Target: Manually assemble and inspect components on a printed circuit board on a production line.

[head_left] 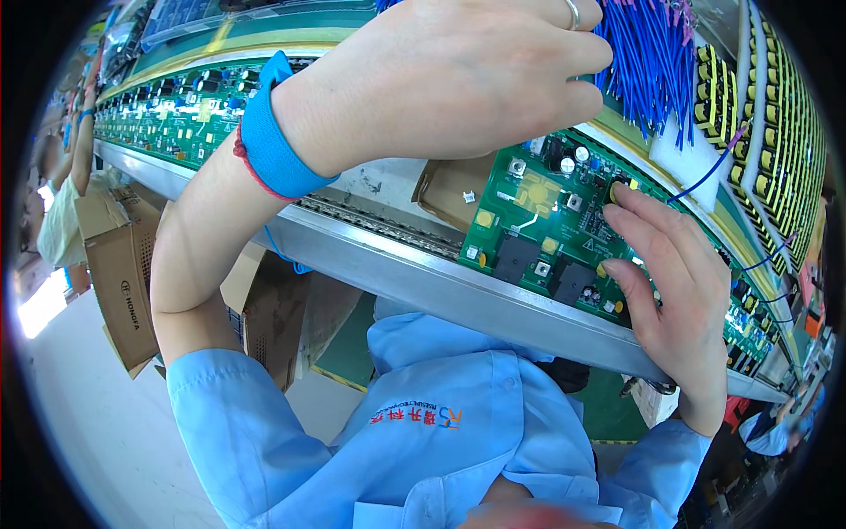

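My left hand [467, 75], with a blue wristband [273, 132] and a ring, reaches across the line to the far side. Its fingers are curled, and their tips are hidden beside a bundle of blue wires [648, 66]. Below it lies a green circuit board [529, 220] carrying black relays, capacitors and small yellow parts. My right hand [674, 273] rests over this board's right part, thumb and fingers apart. Its fingertips touch the board near small yellow round parts. The hand grips nothing that I can see.
A metal rail [397, 264] with a chain runs along the near edge. More green boards [185, 115] stand at the left. Rows of yellow-and-black parts [775, 159] and white foam [683, 167] lie at the right. Cardboard boxes [119, 273] stand below left. Other people work at both sides.
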Demonstrator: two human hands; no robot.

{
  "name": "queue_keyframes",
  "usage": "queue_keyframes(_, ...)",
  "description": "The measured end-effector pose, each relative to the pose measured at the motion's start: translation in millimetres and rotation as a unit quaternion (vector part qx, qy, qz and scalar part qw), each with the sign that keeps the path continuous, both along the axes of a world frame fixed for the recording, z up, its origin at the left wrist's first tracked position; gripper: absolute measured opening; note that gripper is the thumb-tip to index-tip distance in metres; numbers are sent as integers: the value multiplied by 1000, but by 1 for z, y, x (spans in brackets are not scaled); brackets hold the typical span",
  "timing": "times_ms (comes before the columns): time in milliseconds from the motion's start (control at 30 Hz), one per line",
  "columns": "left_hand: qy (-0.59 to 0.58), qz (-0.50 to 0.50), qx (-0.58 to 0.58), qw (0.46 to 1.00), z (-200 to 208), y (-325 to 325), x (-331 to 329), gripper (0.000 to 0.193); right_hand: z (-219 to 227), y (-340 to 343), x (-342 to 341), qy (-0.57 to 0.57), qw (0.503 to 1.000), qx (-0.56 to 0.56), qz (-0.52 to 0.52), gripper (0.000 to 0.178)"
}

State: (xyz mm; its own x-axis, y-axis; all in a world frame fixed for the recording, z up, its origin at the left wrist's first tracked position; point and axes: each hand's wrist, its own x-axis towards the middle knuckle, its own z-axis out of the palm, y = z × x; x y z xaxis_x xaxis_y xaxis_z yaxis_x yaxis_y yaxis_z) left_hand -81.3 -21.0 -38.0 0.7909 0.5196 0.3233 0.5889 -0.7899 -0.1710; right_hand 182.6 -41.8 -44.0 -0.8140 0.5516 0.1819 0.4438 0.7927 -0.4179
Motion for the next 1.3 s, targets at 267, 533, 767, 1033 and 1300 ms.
queue_keyframes(267,24,8,22,999,-2,-2,-2,15,3,-5,-10,-6,1000,-16,16,43)
queue_keyframes(533,-2,12,-28,1000,-11,-2,-2,17,-2,-9,-15,-26,998,-12,49,47)
queue_keyframes(767,21,-4,12,1000,-9,-5,-3,16,-1,-13,-23,-27,998,3,65,46)
queue_keyframes(1033,76,-13,33,996,-6,-13,-3,11,-8,-17,-32,-16,996,29,81,40)
queue_keyframes(1300,109,-15,66,992,12,-5,11,10,-6,-37,-55,-60,986,88,132,24)
